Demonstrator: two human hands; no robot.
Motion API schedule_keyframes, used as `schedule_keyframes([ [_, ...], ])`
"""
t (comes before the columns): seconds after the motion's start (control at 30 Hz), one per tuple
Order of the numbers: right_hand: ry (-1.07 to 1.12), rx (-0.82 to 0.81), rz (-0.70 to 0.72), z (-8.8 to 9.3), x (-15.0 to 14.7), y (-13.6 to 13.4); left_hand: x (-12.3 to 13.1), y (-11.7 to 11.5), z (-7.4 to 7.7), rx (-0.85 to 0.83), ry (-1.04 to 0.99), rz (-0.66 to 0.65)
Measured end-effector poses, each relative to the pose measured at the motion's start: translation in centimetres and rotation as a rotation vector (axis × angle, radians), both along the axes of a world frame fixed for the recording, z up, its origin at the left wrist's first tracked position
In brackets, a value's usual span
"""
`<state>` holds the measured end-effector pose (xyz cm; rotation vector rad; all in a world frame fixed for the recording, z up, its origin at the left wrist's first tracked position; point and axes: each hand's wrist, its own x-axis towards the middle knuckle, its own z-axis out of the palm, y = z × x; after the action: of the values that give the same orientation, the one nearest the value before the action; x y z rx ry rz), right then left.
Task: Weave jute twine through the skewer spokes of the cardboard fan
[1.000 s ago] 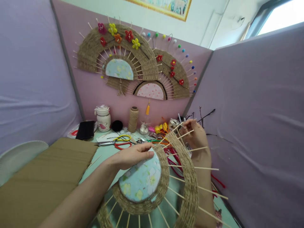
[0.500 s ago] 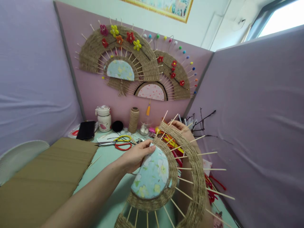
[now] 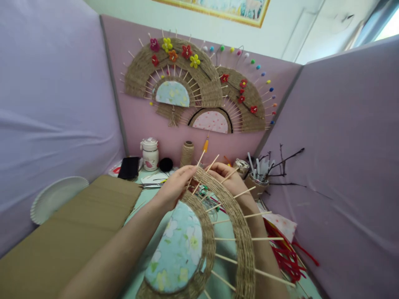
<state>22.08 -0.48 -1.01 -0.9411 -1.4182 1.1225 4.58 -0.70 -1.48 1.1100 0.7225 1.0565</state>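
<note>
woven fan [image 3: 208, 236], in the head view, tilts over the desk [image 3: 225, 230]; the left hand [image 3: 178, 185] pinches its upper end in its grip, while the right hand [image 3: 227, 173] curls behind the outer band [image 3: 244, 238], its grip too hidden to tell. brown cardboard [image 3: 90, 218] lies left, red stems [image 3: 288, 261] right.
</note>
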Motion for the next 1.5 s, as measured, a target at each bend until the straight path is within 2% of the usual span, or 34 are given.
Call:
schedule_keyframes([
  [0.13, -0.089, 0.063, -0.024, -0.3, -0.9, 0.3, -1.3, 0.9, 0.2, 0.074, 0.036, 0.085],
  [0.23, -0.159, 0.135, -0.091, -0.4, 0.1, 0.7, -1.6, 1.2, 0.2, 0.081, 0.018, 0.088],
  [0.33, -0.187, 0.15, -0.098, -0.4, 1.1, 0.7, -1.5, 1.3, 0.1, 0.076, -0.037, 0.079],
  [0.43, -0.194, 0.103, -0.028, -0.5, 1.5, 0.3, -1.3, 1.2, 0.2, 0.09, -0.074, 0.082],
  [0.53, -0.175, 0.051, 0.13, -0.6, 1.7, -0.1, -1.3, 1.1, 0.4, 0.092, -0.03, 0.1],
  [0.6, -0.131, 0.044, 0.162, -0.8, 2.1, -0.1, -1.4, 1.1, 0.6, 0.086, 0.004, 0.116],
  [0.77, 0.048, 0.012, 0.0, -1.2, 3.3, 0.7, -2.0, 1.2, 0.8, 0.081, 0.018, 0.121],
  [0.83, 0.113, 0.054, -0.052, -1.3, 3.5, 1.1, -2.2, 1.2, 0.8, 0.086, 0.02, 0.109],
  [1.0, 0.128, 0.136, -0.1, -1.3, 3.8, 1.1, -2.2, 1.1, 0.9, 0.088, 0.049, 0.127],
  [1.17, -0.085, 0.047, 0.0, -1.4, 4.6, 0.7, -2.3, 1.0, 1.2, 0.084, 0.028, 0.173],
  [1.3, -0.168, 0.008, 0.077, -2.2, 5.0, 1.2, -2.5, 1.0, 1.4, 0.11, 0.021, 0.209],
  [1.5, -0.187, 0.017, 0.387, -3.6, 4.4, 2.1, -3.2, 1.4, 2.0, 0.099, 0.006, 0.261],
])
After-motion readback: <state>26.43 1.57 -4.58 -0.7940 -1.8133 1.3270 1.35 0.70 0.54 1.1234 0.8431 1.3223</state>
